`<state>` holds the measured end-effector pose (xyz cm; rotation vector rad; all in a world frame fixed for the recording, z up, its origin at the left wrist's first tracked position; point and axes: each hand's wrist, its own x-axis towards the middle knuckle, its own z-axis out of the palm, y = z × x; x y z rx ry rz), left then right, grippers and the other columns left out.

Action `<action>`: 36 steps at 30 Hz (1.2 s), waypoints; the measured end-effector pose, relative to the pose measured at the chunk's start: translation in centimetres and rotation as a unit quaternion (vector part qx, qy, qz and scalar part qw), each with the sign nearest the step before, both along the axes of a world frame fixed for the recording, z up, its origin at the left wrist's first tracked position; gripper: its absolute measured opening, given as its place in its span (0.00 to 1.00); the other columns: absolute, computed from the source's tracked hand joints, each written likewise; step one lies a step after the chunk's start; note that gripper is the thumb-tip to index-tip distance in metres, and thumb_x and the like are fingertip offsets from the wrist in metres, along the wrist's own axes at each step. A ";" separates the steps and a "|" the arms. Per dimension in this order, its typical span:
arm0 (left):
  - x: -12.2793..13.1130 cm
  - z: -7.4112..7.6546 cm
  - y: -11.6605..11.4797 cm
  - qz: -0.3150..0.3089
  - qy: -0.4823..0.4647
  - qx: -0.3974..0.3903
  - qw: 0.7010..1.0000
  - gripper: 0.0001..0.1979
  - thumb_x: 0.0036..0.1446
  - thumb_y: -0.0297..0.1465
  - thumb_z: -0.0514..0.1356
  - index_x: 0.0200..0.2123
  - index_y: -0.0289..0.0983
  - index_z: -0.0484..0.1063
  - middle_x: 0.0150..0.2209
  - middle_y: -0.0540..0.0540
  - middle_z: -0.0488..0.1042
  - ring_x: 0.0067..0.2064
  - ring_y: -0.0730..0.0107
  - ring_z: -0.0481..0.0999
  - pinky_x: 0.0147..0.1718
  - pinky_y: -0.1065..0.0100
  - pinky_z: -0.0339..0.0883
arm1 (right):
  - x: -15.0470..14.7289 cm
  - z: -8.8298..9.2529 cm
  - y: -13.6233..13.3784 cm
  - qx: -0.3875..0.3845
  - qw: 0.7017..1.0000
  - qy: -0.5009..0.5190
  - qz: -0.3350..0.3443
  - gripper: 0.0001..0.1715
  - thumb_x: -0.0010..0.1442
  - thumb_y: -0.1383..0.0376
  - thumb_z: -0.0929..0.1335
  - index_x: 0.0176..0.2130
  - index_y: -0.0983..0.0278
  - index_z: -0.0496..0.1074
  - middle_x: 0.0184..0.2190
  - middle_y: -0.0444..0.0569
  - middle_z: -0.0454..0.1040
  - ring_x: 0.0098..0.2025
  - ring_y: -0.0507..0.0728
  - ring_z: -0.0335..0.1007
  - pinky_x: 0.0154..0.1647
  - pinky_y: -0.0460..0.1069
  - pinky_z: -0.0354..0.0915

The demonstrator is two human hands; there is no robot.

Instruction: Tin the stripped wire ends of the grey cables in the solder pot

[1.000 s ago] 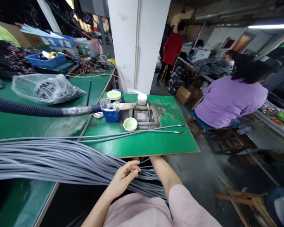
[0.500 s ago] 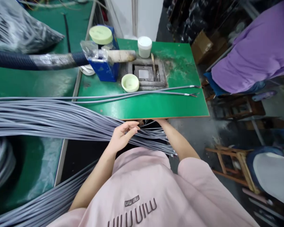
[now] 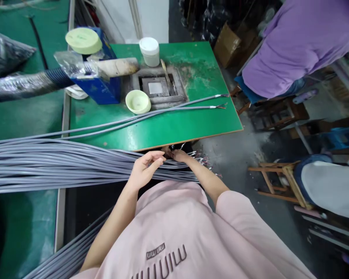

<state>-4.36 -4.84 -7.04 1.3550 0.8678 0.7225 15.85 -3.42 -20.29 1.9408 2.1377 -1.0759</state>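
Cable bundle, left: smooth plastic sheathing, faint sheen. Tabletop: glossy near, scuffed and rough-looking far. Tub, far: smooth plastic. Stool, right: bare wood legs. Shirt, near: matt cloth.

Two separate cables — one hose

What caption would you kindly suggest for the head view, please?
Left hand by a grey cable bundle, right hand near the edge of a green tabletop bearing two stripped-end cables.
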 end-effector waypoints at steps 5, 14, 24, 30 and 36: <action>-0.4 0.3 0.1 0.005 0.016 0.027 1.000 0.15 0.55 0.37 0.63 0.43 0.36 0.75 0.36 0.44 0.78 0.37 0.70 0.76 0.40 0.68 0.69 | 1.5 1.8 -2.6 -0.049 0.999 -0.012 0.018 0.28 0.69 0.53 0.56 0.45 0.64 0.78 0.43 0.54 0.79 0.46 0.58 0.75 0.40 0.45 0.63; -2.4 3.2 6.1 0.131 0.235 0.326 0.906 0.13 0.59 0.37 0.57 0.43 0.37 0.75 0.39 0.43 0.78 0.42 0.62 0.75 0.45 0.62 0.66 | -0.5 3.2 -8.8 0.028 0.993 -0.074 -0.090 0.26 0.70 0.60 0.54 0.43 0.66 0.76 0.42 0.58 0.77 0.48 0.60 0.71 0.48 0.51 0.61; -3.5 5.2 13.0 0.078 0.541 0.364 0.754 0.13 0.59 0.35 0.53 0.43 0.40 0.75 0.44 0.39 0.74 0.49 0.49 0.67 0.47 0.51 0.59 | -1.6 7.0 -7.7 0.136 0.977 0.133 -0.100 0.10 0.63 0.68 0.64 0.38 0.62 0.76 0.35 0.46 0.77 0.38 0.53 0.72 0.41 0.46 0.65; -3.4 5.2 13.3 0.042 0.550 0.402 0.731 0.13 0.60 0.33 0.50 0.39 0.36 0.73 0.44 0.36 0.72 0.49 0.47 0.68 0.47 0.49 0.59 | -3.7 11.0 -6.1 0.145 0.946 0.281 -0.075 0.07 0.57 0.68 0.68 0.36 0.63 0.77 0.32 0.46 0.76 0.31 0.51 0.70 0.33 0.45 0.64; -4.4 6.7 10.7 0.102 0.449 0.439 0.771 0.13 0.62 0.34 0.48 0.39 0.36 0.70 0.36 0.39 0.75 0.41 0.53 0.72 0.43 0.56 0.61 | -5.3 13.2 -3.6 0.035 0.841 0.519 -0.149 0.21 0.58 0.56 0.68 0.48 0.62 0.70 0.38 0.49 0.75 0.25 0.49 0.70 0.19 0.43 0.61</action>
